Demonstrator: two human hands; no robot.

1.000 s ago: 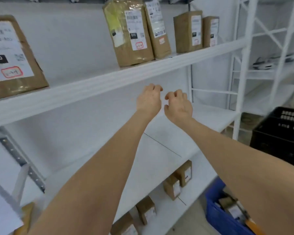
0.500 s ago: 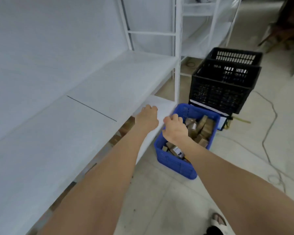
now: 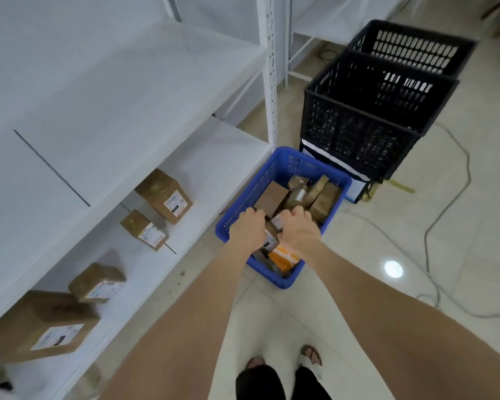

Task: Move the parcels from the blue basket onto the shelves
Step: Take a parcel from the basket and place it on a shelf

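Head camera, single wide view.
It is looking steeply down from standing head height, blue basket (image 3: 247, 194) straight ahead, shelves (image 3: 127, 90) running along the left.

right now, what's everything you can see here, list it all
blue basket: one, blue, on floor beside shelves
brown parcels: several, brown, piled in basket
orange parcel: one, orange, near end of basket
shelf parcels: at least four, brown, lower shelf
shelves: two levels, white, left
black crates: two, black, behind basket
cable: one, grey, floor at right
feet: two, sandals, bottom edge
left hand, right hand: over basket, fingers curled, grip unclear
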